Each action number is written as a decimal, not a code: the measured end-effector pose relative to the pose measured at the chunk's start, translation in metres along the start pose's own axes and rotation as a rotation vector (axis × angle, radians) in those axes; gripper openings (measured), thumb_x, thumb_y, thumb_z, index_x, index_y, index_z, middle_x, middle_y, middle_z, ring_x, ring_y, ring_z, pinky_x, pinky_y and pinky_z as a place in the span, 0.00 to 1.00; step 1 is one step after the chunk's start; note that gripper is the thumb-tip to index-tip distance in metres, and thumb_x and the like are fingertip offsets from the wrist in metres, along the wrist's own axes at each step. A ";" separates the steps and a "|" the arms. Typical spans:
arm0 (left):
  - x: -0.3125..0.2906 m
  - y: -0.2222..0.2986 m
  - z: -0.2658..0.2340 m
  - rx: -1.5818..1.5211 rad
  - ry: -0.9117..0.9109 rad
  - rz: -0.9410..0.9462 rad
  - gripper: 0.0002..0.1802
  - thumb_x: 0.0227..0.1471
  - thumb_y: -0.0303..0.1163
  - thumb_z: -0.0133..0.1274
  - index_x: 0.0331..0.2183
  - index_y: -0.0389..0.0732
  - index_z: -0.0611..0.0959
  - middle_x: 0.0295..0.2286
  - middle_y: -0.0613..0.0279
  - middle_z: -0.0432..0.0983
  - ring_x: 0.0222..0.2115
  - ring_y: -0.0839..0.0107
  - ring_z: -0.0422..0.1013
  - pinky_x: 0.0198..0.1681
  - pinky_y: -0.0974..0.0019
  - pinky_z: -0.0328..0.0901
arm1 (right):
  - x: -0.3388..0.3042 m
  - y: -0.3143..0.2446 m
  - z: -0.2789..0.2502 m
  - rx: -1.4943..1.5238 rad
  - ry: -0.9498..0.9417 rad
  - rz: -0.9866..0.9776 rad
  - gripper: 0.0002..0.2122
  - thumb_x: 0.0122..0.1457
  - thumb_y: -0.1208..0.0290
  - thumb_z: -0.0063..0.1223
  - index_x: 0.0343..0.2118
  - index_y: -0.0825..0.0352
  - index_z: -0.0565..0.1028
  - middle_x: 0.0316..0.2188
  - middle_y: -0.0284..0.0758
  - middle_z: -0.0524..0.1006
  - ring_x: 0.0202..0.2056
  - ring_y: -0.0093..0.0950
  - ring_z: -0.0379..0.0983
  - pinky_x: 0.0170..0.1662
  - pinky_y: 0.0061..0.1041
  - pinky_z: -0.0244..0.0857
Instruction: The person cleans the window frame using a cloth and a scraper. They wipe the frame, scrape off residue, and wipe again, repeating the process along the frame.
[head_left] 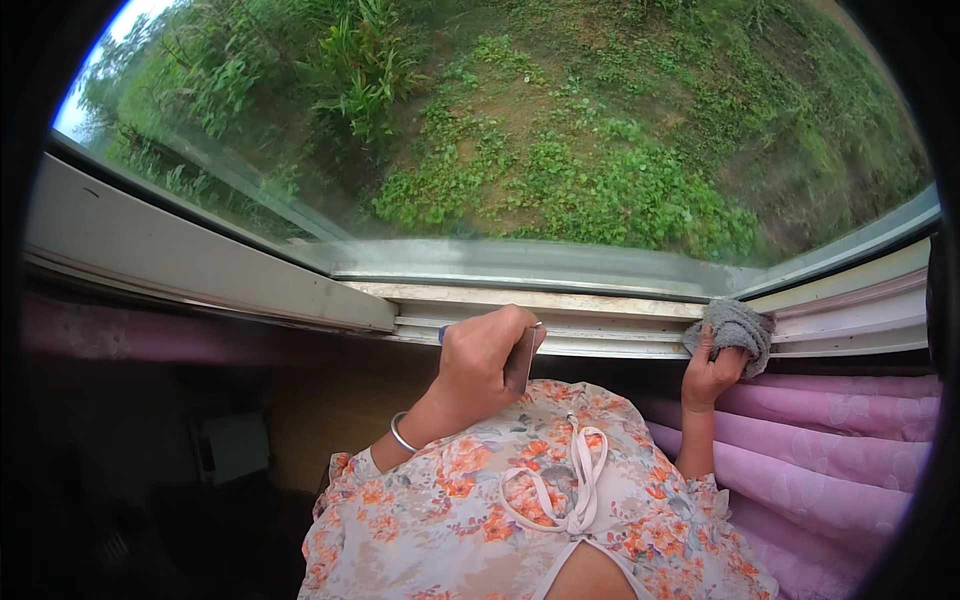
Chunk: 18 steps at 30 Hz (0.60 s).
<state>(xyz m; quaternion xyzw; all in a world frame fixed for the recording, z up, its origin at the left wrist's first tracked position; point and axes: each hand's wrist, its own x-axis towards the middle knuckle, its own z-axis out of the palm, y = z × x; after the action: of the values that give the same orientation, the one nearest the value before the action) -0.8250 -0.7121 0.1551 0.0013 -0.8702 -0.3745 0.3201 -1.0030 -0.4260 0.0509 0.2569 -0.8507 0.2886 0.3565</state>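
My left hand (480,365) is closed in a fist just in front of the window track (600,330). A flat, greyish thing (521,362) with a shiny edge sticks out on the right side of the fist, and a small bit of blue shows on the left side. My fingers hide most of it, so its kind is unclear. At the right end of the track, my right hand (712,378) grips a bunched grey cloth (735,335). The cloth rests against the corner of the window frame.
A white sliding window frame (180,245) runs along the left, with glass beyond it. Pink curtains (830,440) hang at the lower right, and more pink fabric (130,330) lies at the left. Outside are green plants (600,180). A pale boxy object (232,445) stands in the dim room below.
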 end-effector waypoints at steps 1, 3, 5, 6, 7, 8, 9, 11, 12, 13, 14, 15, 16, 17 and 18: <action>-0.004 -0.002 -0.004 -0.019 0.019 0.008 0.06 0.60 0.23 0.55 0.30 0.36 0.75 0.19 0.58 0.69 0.14 0.64 0.63 0.19 0.66 0.58 | -0.001 -0.004 0.004 0.030 0.016 0.023 0.10 0.60 0.75 0.60 0.43 0.72 0.79 0.41 0.46 0.80 0.45 0.50 0.74 0.54 0.44 0.64; -0.013 -0.005 -0.012 -0.056 0.058 0.017 0.07 0.61 0.25 0.54 0.30 0.36 0.75 0.19 0.60 0.69 0.14 0.67 0.63 0.19 0.67 0.58 | -0.005 -0.010 0.012 0.086 0.048 0.075 0.10 0.60 0.76 0.60 0.43 0.72 0.79 0.41 0.46 0.80 0.44 0.49 0.74 0.54 0.43 0.64; -0.016 -0.005 -0.018 -0.104 0.102 0.024 0.08 0.62 0.26 0.54 0.29 0.36 0.75 0.18 0.61 0.69 0.14 0.69 0.63 0.19 0.68 0.57 | -0.006 -0.019 0.014 0.179 0.002 0.107 0.09 0.60 0.77 0.59 0.42 0.73 0.79 0.41 0.46 0.80 0.43 0.48 0.74 0.53 0.42 0.64; -0.019 -0.007 -0.023 -0.078 0.093 0.043 0.09 0.62 0.27 0.53 0.30 0.36 0.74 0.18 0.62 0.69 0.15 0.70 0.63 0.19 0.69 0.57 | -0.008 -0.027 0.015 0.224 -0.021 0.125 0.09 0.60 0.77 0.59 0.42 0.73 0.80 0.41 0.46 0.80 0.43 0.47 0.74 0.53 0.41 0.65; -0.024 -0.009 -0.027 -0.070 0.107 0.039 0.08 0.63 0.27 0.53 0.30 0.36 0.74 0.18 0.61 0.70 0.15 0.70 0.64 0.19 0.69 0.58 | -0.008 -0.040 0.018 0.260 -0.058 0.087 0.08 0.60 0.77 0.59 0.42 0.73 0.79 0.41 0.46 0.80 0.43 0.46 0.74 0.53 0.41 0.64; -0.028 -0.011 -0.030 -0.067 0.115 0.039 0.08 0.63 0.27 0.53 0.31 0.35 0.74 0.19 0.61 0.70 0.15 0.70 0.64 0.19 0.69 0.58 | -0.008 -0.057 0.023 0.289 -0.092 0.053 0.08 0.60 0.78 0.59 0.42 0.73 0.79 0.41 0.45 0.80 0.43 0.45 0.74 0.54 0.40 0.64; -0.032 -0.012 -0.035 -0.062 0.119 0.040 0.08 0.63 0.27 0.53 0.31 0.35 0.73 0.19 0.61 0.70 0.15 0.70 0.64 0.20 0.70 0.58 | -0.008 -0.077 0.027 0.321 -0.124 0.026 0.08 0.60 0.79 0.59 0.42 0.73 0.79 0.41 0.44 0.80 0.44 0.44 0.74 0.54 0.40 0.64; -0.037 -0.014 -0.044 -0.029 0.117 0.039 0.08 0.64 0.27 0.52 0.32 0.35 0.73 0.19 0.61 0.70 0.16 0.71 0.65 0.20 0.70 0.59 | -0.014 -0.111 0.042 0.358 -0.137 -0.066 0.08 0.59 0.78 0.61 0.40 0.72 0.80 0.39 0.45 0.81 0.41 0.46 0.76 0.53 0.41 0.66; -0.040 -0.012 -0.046 -0.046 0.154 0.009 0.07 0.61 0.25 0.53 0.31 0.35 0.74 0.18 0.61 0.69 0.15 0.70 0.64 0.19 0.69 0.58 | -0.021 -0.126 0.050 0.385 -0.191 -0.094 0.08 0.57 0.78 0.61 0.40 0.71 0.81 0.37 0.45 0.80 0.40 0.47 0.76 0.51 0.41 0.67; -0.044 -0.013 -0.048 -0.065 0.188 -0.020 0.06 0.58 0.22 0.55 0.29 0.36 0.75 0.18 0.61 0.68 0.13 0.68 0.62 0.18 0.67 0.57 | -0.027 -0.140 0.058 0.409 -0.244 -0.120 0.09 0.55 0.79 0.61 0.39 0.70 0.81 0.36 0.45 0.80 0.39 0.48 0.76 0.50 0.41 0.68; -0.048 -0.014 -0.052 -0.058 0.197 -0.021 0.06 0.59 0.22 0.54 0.29 0.36 0.74 0.17 0.60 0.68 0.14 0.69 0.62 0.18 0.68 0.57 | -0.026 -0.156 0.065 0.479 -0.309 -0.165 0.09 0.53 0.80 0.60 0.39 0.69 0.81 0.35 0.44 0.80 0.38 0.47 0.77 0.48 0.40 0.69; -0.051 -0.015 -0.055 -0.068 0.195 -0.045 0.06 0.59 0.22 0.53 0.30 0.36 0.74 0.18 0.60 0.69 0.14 0.68 0.63 0.19 0.68 0.57 | -0.025 -0.172 0.071 0.537 -0.369 -0.202 0.10 0.52 0.81 0.59 0.39 0.69 0.81 0.34 0.44 0.80 0.37 0.46 0.77 0.46 0.39 0.70; -0.054 -0.017 -0.057 -0.065 0.194 -0.062 0.06 0.60 0.23 0.53 0.31 0.36 0.74 0.18 0.60 0.69 0.14 0.68 0.63 0.19 0.68 0.57 | -0.018 -0.190 0.076 0.587 -0.399 -0.241 0.10 0.50 0.81 0.59 0.37 0.68 0.80 0.32 0.43 0.80 0.36 0.45 0.77 0.44 0.38 0.70; -0.059 -0.020 -0.060 -0.050 0.195 -0.082 0.06 0.61 0.23 0.52 0.31 0.36 0.73 0.18 0.60 0.69 0.15 0.68 0.63 0.19 0.68 0.58 | -0.011 -0.208 0.079 0.649 -0.430 -0.282 0.11 0.48 0.81 0.58 0.36 0.67 0.80 0.31 0.42 0.79 0.35 0.44 0.76 0.43 0.37 0.71; -0.065 -0.022 -0.065 -0.077 0.189 -0.122 0.07 0.63 0.25 0.50 0.31 0.36 0.73 0.19 0.60 0.69 0.15 0.69 0.64 0.20 0.68 0.58 | -0.005 -0.223 0.080 0.734 -0.596 -0.259 0.11 0.51 0.80 0.58 0.38 0.67 0.80 0.32 0.41 0.80 0.37 0.41 0.77 0.43 0.35 0.71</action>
<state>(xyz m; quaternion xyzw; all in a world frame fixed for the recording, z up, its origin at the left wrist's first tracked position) -0.7423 -0.7544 0.1373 0.0774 -0.8195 -0.4246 0.3770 -0.8936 -0.6353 0.0696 0.5407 -0.7188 0.4366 0.0165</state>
